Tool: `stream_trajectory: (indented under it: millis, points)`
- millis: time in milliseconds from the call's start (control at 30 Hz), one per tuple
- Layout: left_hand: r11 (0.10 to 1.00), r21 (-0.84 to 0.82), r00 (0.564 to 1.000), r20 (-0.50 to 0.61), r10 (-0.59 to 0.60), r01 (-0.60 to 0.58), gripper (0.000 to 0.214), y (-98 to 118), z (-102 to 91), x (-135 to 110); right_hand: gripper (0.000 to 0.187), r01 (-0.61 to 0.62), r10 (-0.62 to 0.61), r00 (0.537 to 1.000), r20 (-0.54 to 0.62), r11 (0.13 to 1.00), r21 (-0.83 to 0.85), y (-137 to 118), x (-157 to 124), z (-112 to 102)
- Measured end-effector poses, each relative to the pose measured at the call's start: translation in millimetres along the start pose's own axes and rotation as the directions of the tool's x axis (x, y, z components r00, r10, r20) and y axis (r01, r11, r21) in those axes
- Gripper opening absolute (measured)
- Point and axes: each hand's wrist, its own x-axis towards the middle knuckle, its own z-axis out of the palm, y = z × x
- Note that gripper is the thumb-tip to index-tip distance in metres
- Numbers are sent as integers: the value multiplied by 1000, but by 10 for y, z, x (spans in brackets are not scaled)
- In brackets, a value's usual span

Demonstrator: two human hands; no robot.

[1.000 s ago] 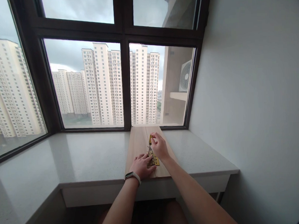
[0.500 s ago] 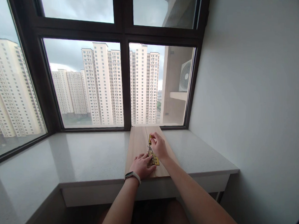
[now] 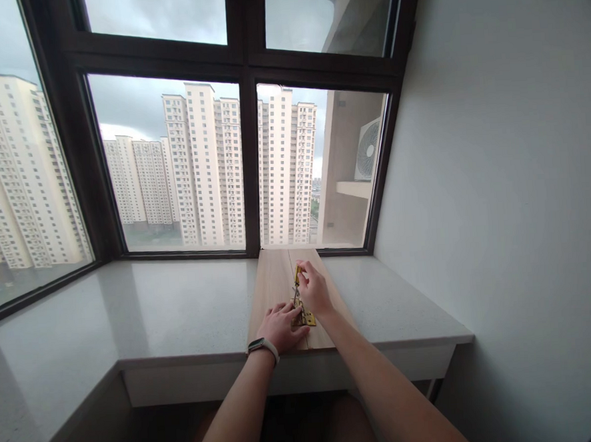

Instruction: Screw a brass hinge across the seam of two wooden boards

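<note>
Two pale wooden boards [image 3: 268, 286] lie side by side on the grey-white counter, with a seam between them. Over that seam, near the front, sits a gold-coloured metal hinge [image 3: 309, 319] with holes in it. My left hand [image 3: 281, 328] is spread low over the hinge, fingers on its left side and thumb at its near edge, holding it down. My right hand [image 3: 313, 288] pinches the yellow handle of a screwdriver [image 3: 297, 275] from above. The screwdriver stands nearly upright, its shaft pointing down at the hinge. My fingers partly cover the hinge, and the tip is too small to make out.
The speckled counter [image 3: 181, 308] extends to both sides and ends at a front edge close to my forearms. Behind it rises a dark-framed window [image 3: 249, 157]. A plain white wall [image 3: 497, 168] closes off the right side.
Both hands, the screwdriver and the hinge stay in nearly the same place. Only a very slight shift of the view shows.
</note>
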Motion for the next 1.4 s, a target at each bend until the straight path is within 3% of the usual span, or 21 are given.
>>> stream_trajectory:
  millis: [333, 633, 900, 1100, 1400]
  points:
    - [1000, 0, 1000, 21, -7, 7, 69, 12, -19, 3, 21, -53, 53, 999, 1, 998, 32, 53, 7, -48]
    - [1000, 1, 1000, 12, -15, 15, 68, 22, -17, -3, 18, -21, 20, 1000, -8, 997, -81, 46, 19, -17]
    - [1000, 5, 1000, 20, -24, 24, 65, 16, -22, -5, 33, -10, 10, 1000, 25, 1000, -13, 46, -21, 14]
    - [1000, 1, 1000, 17, -19, 19, 65, 7, -14, -6, 32, -29, 29, 999, 28, 999, 22, 77, -12, 20]
    - [1000, 3, 999, 27, -22, 22, 69, -15, 9, 5, 27, -6, 7, 1000, 11, 996, -87, 54, 1, 36]
